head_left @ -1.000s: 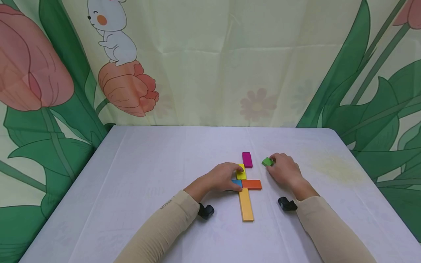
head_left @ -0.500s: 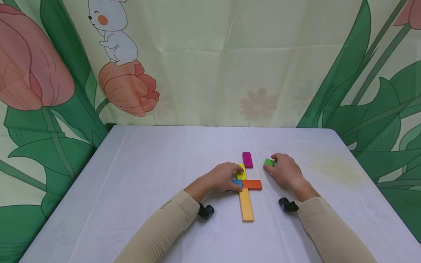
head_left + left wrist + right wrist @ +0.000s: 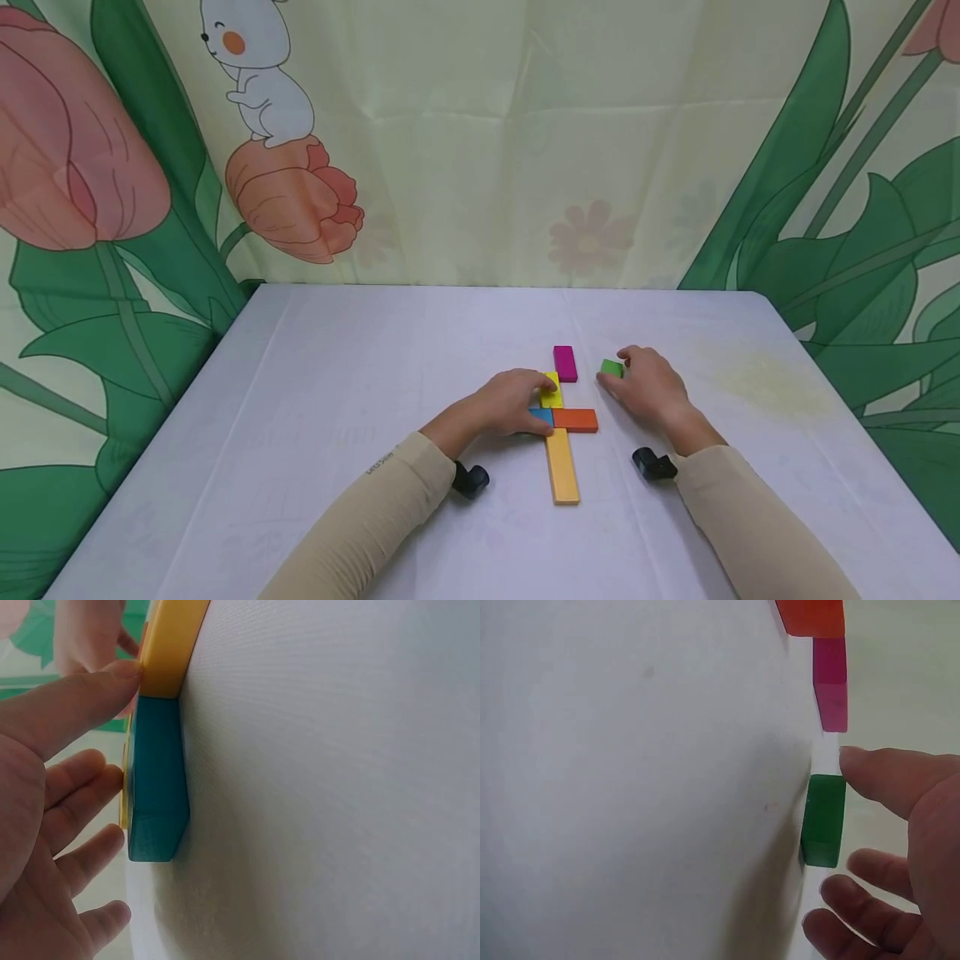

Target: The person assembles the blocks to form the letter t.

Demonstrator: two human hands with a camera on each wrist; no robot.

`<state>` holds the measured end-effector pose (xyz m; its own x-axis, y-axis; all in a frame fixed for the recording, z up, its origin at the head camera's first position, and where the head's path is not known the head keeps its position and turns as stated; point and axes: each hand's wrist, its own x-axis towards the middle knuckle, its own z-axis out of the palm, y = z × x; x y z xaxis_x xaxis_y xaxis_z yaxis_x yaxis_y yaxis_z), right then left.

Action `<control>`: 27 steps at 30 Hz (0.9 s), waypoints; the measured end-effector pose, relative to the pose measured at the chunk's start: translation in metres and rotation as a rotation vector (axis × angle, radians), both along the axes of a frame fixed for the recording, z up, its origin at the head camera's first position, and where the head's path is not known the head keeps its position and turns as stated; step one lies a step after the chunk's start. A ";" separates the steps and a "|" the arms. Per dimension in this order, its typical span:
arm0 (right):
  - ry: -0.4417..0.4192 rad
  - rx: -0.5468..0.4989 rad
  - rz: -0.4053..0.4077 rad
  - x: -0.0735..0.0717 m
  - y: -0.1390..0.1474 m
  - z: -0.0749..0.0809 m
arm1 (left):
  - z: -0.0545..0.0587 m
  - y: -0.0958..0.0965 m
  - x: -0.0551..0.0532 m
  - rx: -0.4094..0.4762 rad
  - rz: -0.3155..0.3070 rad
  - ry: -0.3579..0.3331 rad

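My left hand (image 3: 508, 405) rests over a group of flat coloured blocks, fingers loosely spread. Its fingertips lie at a yellow block (image 3: 552, 392). The thumb tip is where a blue block (image 3: 159, 765) meets a long light-orange block (image 3: 562, 467). A red-orange block (image 3: 575, 420) lies against the blue one's right side, and a magenta block (image 3: 566, 363) stands beyond the yellow one. Further right, my right hand (image 3: 651, 385) is around a small green block (image 3: 823, 817). Its thumb is at one end of the block; the other fingers are spread apart from the far end.
A white cloth covers the table (image 3: 360, 358). Black wrist cameras sit under both wrists, the left camera (image 3: 471, 481) and the right camera (image 3: 652, 464). Behind the table hangs a printed curtain (image 3: 465, 150) with tulips and a white cartoon animal.
The green block, tilted between my right fingers a second ago, now lies flatter, and the right finger and thumb have loosened around it. The left hand and the other blocks keep their places.
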<state>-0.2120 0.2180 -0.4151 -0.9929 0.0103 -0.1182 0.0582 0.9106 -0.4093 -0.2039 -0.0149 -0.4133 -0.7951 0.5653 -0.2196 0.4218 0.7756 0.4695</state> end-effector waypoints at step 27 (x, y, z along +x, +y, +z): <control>-0.002 -0.029 0.047 0.019 0.002 0.009 | -0.001 0.000 0.000 -0.008 -0.021 0.031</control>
<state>-0.1934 0.2199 -0.4065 -0.9920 -0.0393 -0.1197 0.0169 0.9000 -0.4357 -0.2039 -0.0153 -0.4145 -0.7894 0.5805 -0.1995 0.4525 0.7700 0.4499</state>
